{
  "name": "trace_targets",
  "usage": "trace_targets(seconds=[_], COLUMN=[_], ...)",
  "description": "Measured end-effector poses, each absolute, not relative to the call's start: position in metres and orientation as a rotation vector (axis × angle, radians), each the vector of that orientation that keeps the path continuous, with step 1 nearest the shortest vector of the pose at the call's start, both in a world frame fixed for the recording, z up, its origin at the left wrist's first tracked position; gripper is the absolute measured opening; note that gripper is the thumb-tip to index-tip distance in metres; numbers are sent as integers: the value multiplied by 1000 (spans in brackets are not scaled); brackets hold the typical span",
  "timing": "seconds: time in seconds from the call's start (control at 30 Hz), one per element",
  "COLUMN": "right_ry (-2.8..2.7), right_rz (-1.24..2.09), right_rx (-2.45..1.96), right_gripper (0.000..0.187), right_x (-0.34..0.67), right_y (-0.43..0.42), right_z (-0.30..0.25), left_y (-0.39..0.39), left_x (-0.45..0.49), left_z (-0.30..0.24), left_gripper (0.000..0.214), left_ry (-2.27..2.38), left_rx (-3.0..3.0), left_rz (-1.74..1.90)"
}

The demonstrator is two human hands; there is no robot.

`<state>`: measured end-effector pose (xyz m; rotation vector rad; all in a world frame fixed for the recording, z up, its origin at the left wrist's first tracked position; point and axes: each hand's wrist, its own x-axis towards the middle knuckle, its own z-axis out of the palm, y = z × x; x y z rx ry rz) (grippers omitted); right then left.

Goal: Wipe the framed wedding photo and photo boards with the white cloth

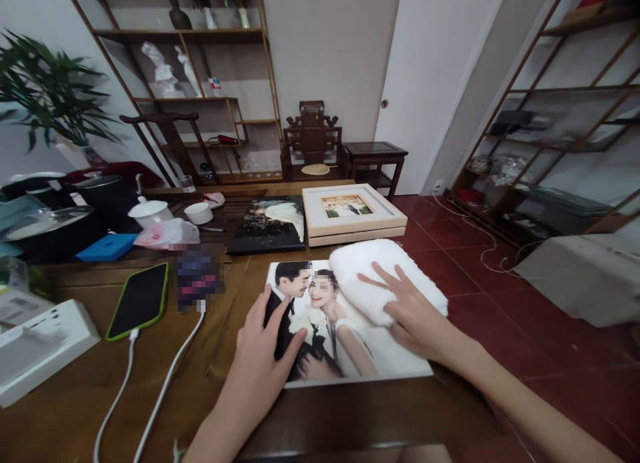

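While my left hand [260, 340] lies with fingers spread over the left edge of a glossy, white-edged rectangular photo panel printed with a couple in wedding dress [357, 350], my right hand [417, 313] rests on a folded, fluffy white cloth [353, 296]. Right fingers: splayed across the cloth's top, pressed to it, not clenched. Left fingers: loose, laid on the print. Panel: flat on the brown wooden table [345, 416], directly before me; cloth over its upper right corner and past its edge. Beyond the panel: one dark, glossy rectangular photo panel [250, 233]; just beside it, to the right, one pale wooden picture frame with white mount [360, 230]. Left of my hands: one black-screened phone in a lime-green case [139, 302], white cable [133, 343] attached.
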<state>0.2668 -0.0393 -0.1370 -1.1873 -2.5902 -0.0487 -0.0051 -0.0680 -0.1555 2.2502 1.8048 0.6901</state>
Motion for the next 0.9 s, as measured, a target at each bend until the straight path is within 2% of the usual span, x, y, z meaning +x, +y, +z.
trace_targets(seconds=[0.13,0.27,0.63,0.8,0.9], right_ry=[-2669,-2669,-2549,-2642,-2626], right_rz=[-13,-8,-75,-22,-25], right_rx=[-1077,-983,-1306,-1206,-1076], right_gripper=[30,26,30,33,22], right_x=[257,256,251,247,250], right_y=[-83,-104,-14,-75,-121], right_z=[-128,-129,-130,-133,-131], left_y=[-65,-60,-60,-61,-62], left_x=[-5,-12,-15,-13,-12], left_z=[-155,-153,-155,-154,-151], left_gripper=[45,49,49,48,45], left_ry=[1746,1582,1550,1566,1597], left_rx=[2283,2246,2258,2261,2219], left_rz=[817,738,677,678,644])
